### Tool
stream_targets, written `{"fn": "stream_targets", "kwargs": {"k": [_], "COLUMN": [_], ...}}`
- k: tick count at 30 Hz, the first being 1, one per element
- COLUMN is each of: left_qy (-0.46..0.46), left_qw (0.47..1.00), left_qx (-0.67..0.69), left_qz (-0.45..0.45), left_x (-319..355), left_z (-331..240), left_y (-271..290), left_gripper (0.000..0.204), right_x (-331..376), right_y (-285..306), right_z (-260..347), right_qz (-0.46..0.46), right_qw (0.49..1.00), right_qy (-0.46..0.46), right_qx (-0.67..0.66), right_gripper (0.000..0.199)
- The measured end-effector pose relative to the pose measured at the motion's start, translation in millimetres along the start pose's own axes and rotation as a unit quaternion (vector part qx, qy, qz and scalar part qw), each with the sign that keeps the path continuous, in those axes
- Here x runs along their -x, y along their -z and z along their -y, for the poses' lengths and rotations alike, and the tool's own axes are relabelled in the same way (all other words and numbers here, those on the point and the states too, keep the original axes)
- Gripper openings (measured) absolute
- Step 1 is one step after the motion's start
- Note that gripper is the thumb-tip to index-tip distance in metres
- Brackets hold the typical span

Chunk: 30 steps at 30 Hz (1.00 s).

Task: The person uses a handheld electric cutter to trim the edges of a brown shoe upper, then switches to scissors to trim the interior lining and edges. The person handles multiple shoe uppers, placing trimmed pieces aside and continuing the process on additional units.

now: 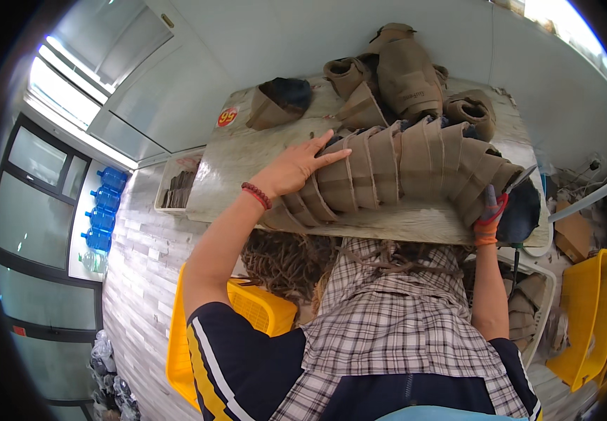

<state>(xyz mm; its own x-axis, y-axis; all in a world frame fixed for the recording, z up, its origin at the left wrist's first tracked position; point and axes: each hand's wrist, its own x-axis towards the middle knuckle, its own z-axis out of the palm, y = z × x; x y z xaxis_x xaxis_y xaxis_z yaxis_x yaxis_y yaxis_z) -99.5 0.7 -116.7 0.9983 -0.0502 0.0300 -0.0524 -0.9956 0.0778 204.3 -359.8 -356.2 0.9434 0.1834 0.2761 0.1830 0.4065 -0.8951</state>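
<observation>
A long row of overlapping brown suede-like pieces (381,165), curved like shoe uppers, lies across the near part of the table. My left hand (296,167) is bare, with a red bead bracelet at the wrist. It lies on the left part of the row, fingers spread and holding nothing. At the row's right end is my right hand (489,216), in an orange and grey glove. Its fingers are closed round the red handles of scissors (503,205), whose blades point up and right beside the last piece. Part of this grip is hidden.
More brown uppers (409,77) stand at the table's back, with a dark-lined one (281,102) at far left. A black rounded pad (519,214) sits at the right edge. Yellow crates (268,309) flank me; dark strips of scrap (289,266) hang under the table (237,168).
</observation>
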Motion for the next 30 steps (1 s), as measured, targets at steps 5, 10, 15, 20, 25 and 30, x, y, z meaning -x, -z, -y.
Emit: {"fn": "stream_targets", "kwargs": {"k": [5,10,15,20,25,30], "left_qy": [0.054,0.267,0.367,0.226,-0.06,-0.097], "left_qw": [0.998,0.962,0.929,0.964,0.986,0.988], "left_qx": [0.043,0.013,0.042,-0.024,-0.106,-0.105], "left_qz": [0.0,-0.049,-0.028,-0.141,-0.115,-0.066], "left_x": [-21,-79,-118,-139,-158,-174], "left_z": [-9,-48,-68,-83,-86,-88], "left_y": [13,3,-11,-17,-8,-11], "left_gripper": [0.045,0.062,0.066,0.044,0.07,0.064], "right_x": [12,23,19,18,20,19], "right_y": [-28,-50,-42,-39,-41,-40], "right_z": [31,55,54,58,59,60], "right_qz": [-0.036,-0.036,-0.034,-0.02,0.01,0.006], "right_qw": [0.997,0.995,0.999,0.999,0.999,0.999], "right_qy": [0.028,0.057,-0.003,-0.032,-0.046,-0.028], "right_qx": [0.06,0.077,0.037,-0.001,-0.007,-0.017], "right_gripper": [0.02,0.024,0.022,0.027,0.037,0.035]}}
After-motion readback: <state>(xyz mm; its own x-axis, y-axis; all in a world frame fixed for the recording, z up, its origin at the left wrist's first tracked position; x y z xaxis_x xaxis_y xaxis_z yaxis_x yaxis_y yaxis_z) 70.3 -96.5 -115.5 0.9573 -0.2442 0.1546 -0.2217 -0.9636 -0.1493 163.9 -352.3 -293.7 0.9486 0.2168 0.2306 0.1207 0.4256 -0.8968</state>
